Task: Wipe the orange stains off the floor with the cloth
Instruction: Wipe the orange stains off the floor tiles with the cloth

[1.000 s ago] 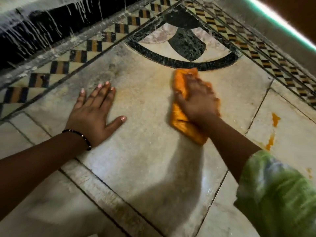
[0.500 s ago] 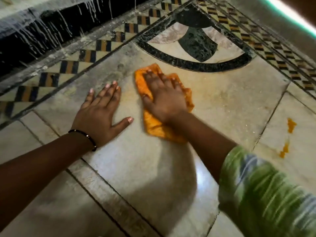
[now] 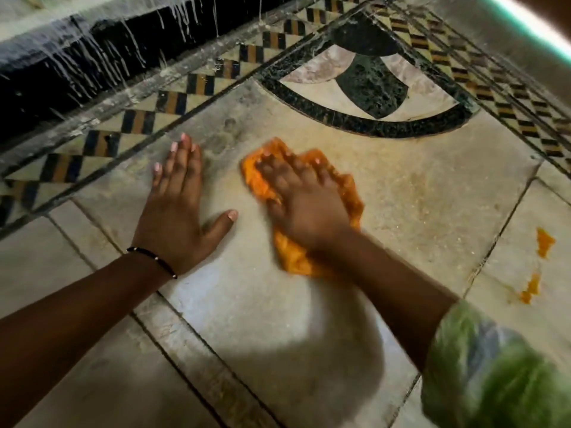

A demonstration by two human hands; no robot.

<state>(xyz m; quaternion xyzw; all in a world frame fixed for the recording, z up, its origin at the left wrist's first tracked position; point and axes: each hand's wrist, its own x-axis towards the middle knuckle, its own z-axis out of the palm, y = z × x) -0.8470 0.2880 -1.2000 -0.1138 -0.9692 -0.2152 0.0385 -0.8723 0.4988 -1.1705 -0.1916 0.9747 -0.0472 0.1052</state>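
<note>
Right hand (image 3: 304, 199) lies palm-down, fingers spread flat, pressing the orange cloth (image 3: 296, 254) onto the pale marble floor (image 3: 417, 193); blurred. Forearm reaches in from lower right, green sleeve (image 3: 494, 375) at elbow. Left hand (image 3: 179, 217) rests flat just beside the cloth, fingers together, thumb splayed out, holding nothing, black bracelet (image 3: 154, 257) on wrist. Two orange stains (image 3: 543, 242) sit well apart on the right-hand slab.
</note>
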